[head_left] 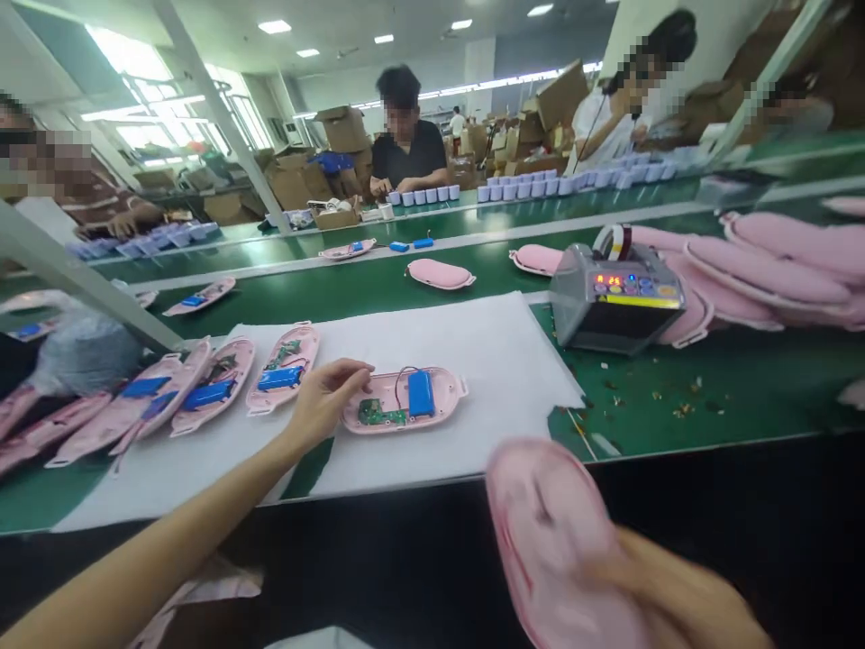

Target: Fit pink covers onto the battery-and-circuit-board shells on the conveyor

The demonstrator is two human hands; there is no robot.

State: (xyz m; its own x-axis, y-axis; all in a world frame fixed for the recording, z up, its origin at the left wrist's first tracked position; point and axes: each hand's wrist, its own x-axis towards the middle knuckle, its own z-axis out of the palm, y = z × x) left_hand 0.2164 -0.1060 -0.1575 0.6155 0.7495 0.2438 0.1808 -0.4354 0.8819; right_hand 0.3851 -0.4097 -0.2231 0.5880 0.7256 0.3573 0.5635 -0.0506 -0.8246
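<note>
Head view: the open pink shell [386, 388] lies just right of the left grip [330, 394], whose fingers are drawn together at its end; whether they pinch the rim, I cannot tell. A nudge there could strain the looped wire [397, 385] near the blue battery [421, 394]. The right grip [666, 581] is closed around a pink cover [554, 527], blurred; a slack hold might drop it before the surface [743, 379]. Filled shells [295, 344] left of the left grip could be knocked by its forearm.
</note>
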